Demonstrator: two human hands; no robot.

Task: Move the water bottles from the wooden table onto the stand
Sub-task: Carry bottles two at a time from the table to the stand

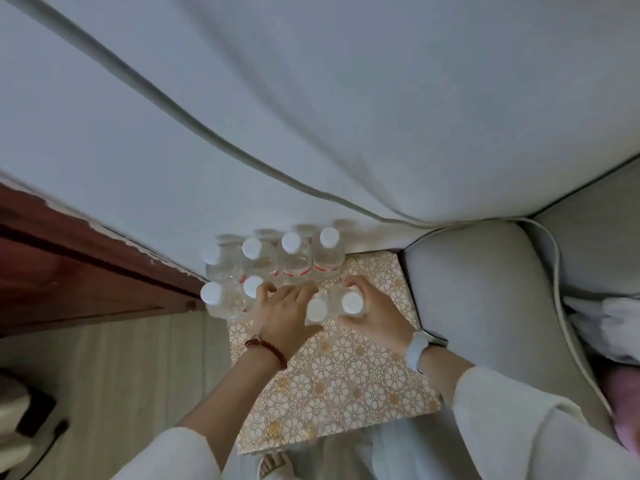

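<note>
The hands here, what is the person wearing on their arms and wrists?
Both arms are in loose cream-white sleeves, pushed back from the wrists. The left hand has a dark red beaded bracelet round its wrist. The right hand has a white band on its wrist, seemingly a watch or fitness band; its face cannot be seen. No rings show.

We were in a home living room: a grey upholstered sofa [460, 292] at three o'clock, wood-plank floor [138, 368] at eight, dark wooden furniture [69, 271] at nine.
</note>
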